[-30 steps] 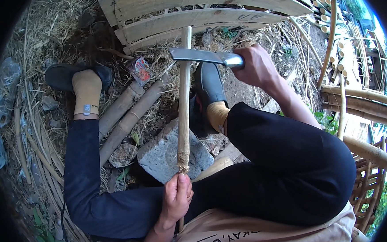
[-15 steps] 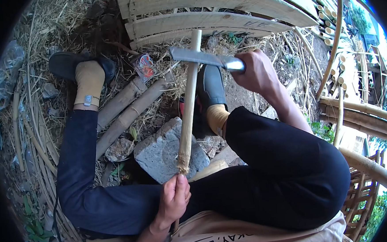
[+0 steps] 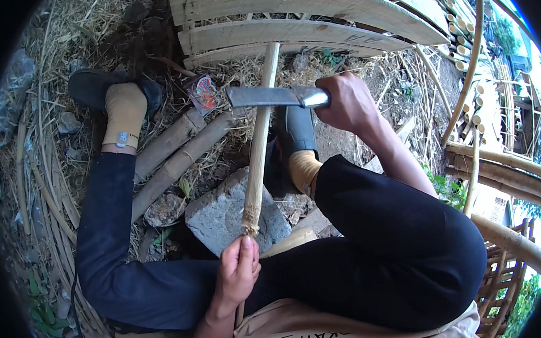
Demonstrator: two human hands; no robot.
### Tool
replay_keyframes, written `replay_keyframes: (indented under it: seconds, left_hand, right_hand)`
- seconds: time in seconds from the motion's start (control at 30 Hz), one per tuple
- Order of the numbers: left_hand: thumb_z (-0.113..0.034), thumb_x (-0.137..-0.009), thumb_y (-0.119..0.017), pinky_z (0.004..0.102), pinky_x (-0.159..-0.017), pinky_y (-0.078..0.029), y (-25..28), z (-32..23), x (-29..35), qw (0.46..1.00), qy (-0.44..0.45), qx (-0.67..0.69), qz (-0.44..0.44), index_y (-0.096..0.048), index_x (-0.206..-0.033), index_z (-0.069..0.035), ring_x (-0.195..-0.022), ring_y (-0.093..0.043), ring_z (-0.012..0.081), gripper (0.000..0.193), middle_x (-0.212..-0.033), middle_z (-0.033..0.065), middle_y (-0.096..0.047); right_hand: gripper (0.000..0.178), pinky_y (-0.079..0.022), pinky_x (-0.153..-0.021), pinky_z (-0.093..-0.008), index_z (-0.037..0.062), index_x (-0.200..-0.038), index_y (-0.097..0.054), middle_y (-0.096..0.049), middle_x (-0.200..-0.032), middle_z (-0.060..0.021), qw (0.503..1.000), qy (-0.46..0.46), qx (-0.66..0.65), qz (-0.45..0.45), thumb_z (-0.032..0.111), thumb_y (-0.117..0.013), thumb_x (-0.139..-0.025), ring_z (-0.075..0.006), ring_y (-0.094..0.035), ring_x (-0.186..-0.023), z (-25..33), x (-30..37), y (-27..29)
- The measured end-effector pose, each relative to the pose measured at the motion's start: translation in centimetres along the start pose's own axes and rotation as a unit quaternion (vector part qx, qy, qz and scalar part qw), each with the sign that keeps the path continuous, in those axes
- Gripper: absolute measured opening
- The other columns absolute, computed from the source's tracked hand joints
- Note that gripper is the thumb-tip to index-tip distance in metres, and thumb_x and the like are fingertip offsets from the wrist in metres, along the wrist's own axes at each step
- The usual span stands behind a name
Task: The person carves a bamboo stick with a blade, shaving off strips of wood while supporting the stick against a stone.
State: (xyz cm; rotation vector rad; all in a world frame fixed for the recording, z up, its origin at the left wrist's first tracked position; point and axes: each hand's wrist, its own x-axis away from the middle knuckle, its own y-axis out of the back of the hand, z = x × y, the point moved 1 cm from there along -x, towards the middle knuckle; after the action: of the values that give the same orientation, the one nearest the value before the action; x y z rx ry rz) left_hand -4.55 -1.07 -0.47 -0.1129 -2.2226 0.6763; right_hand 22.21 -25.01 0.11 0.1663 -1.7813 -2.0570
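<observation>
My left hand (image 3: 235, 273) is closed around the thin near end of a pale peeled stick (image 3: 258, 157), its thumb laid along the top. Just ahead of that thumb the thick part ends in a rough, frayed edge, and a thin tail shows below the hand. The stick slants up and away from me, over a grey stone block (image 3: 217, 209). My right hand (image 3: 348, 102) grips a short machete (image 3: 263, 96) with a metal collar. Its blade lies crosswise over the far part of the stick; whether it touches is hard to see. Fingers hide the handle.
My bent legs (image 3: 399, 241) flank the work, with a dark shoe (image 3: 296, 127) near the blade. Wooden slats (image 3: 287, 31) stand beyond the stick's far end. Bamboo pieces (image 3: 177, 162), a small rock (image 3: 164, 211) and a colourful wrapper (image 3: 203, 94) lie on the straw-covered ground.
The machete and my right hand have shifted left and slightly down, and the blade now lies nearly level. My left hand and the stick's near end have moved slightly left.
</observation>
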Motion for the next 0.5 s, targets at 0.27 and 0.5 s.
replay_keyframes:
  seconds: [0.27, 0.5]
  left_hand:
    - [-0.039, -0.112, -0.034, 0.0208, -0.037, -0.014, 1.6, -2.8, -1.8, 0.994, 0.036, 0.089, 0.046, -0.041, -0.085, -0.012, -0.042, -0.019, 0.0006, 0.039, -0.057, -0.0074, -0.027]
    - [-0.040, -0.112, -0.035, 0.0208, -0.037, -0.014, 2.2, -2.6, -2.9, 0.989, 0.065, 0.125, 0.042, -0.040, -0.084, -0.013, -0.041, -0.018, 0.0007, 0.039, -0.056, -0.0079, -0.026]
  right_hand:
    - [0.019, -0.058, -0.073, -0.0468, 0.0049, -0.082, -0.073, -0.069, -0.072, -0.0206, 1.000, 0.022, 0.012, -0.007, 0.019, -0.070, -0.070, -0.0393, -0.070, -0.072, 2.1, -4.1, 1.1]
    - [0.019, -0.059, -0.073, -0.0464, 0.0043, -0.081, -0.074, -0.070, -0.073, -0.0213, 0.998, 0.012, 0.056, 0.014, 0.020, -0.069, -0.072, -0.0387, -0.071, -0.073, 2.3, -5.4, -0.1]
